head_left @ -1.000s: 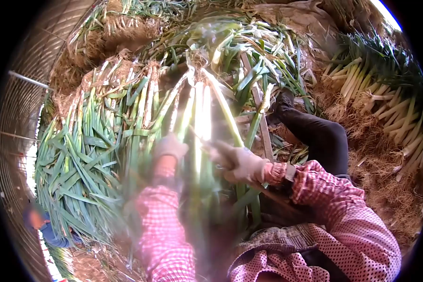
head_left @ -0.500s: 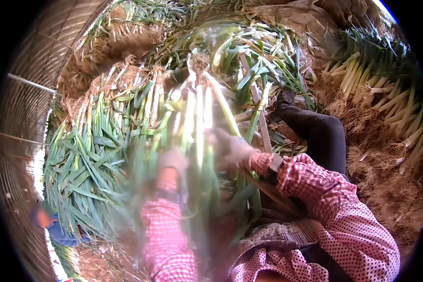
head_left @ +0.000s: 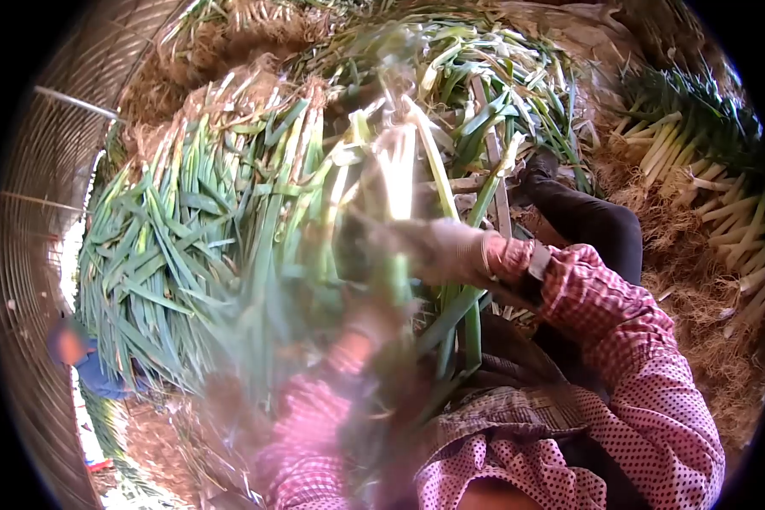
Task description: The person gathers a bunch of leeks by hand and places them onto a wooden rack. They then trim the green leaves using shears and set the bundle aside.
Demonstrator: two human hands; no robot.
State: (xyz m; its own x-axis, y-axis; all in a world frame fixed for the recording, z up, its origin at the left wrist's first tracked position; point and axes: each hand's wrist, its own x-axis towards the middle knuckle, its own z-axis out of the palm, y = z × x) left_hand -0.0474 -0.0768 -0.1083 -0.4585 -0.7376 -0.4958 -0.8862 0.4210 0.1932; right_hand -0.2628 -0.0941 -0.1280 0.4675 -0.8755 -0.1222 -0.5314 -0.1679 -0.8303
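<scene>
Just below the middle of the view, at 6 o'clock, the left hand (head_left: 374, 319) is a pale blur among green leaves at the lower ends of the centre leeks (head_left: 401, 174). Blur hides its fingers, so whether they are spread or pinching leaves, I cannot tell. The gloved right hand (head_left: 446, 246) lies at about 1 o'clock from the left, reaching across the same leeks toward 9 o'clock. Its fingers are smeared too; I cannot tell whether they are bent around a stalk or pressed together.

The centre leeks run up toward 12 o'clock, their white stalks bright and their tops hazy. Between 1 and 2 o'clock a wooden bar (head_left: 495, 166) stands beside them, with a dark-clad leg (head_left: 599, 217) farther out, between 2 and 3.

A broad heap of leeks (head_left: 166, 238) fills 9 to 10 o'clock, its roots upward and its leaves hanging down. Another row of leeks (head_left: 714, 191) lies between 2 and 3 o'clock near the edge, with tangled brown roots (head_left: 705, 357) below it. At 8 o'clock, well apart from both hands, is another person (head_left: 98, 374) in blue.
</scene>
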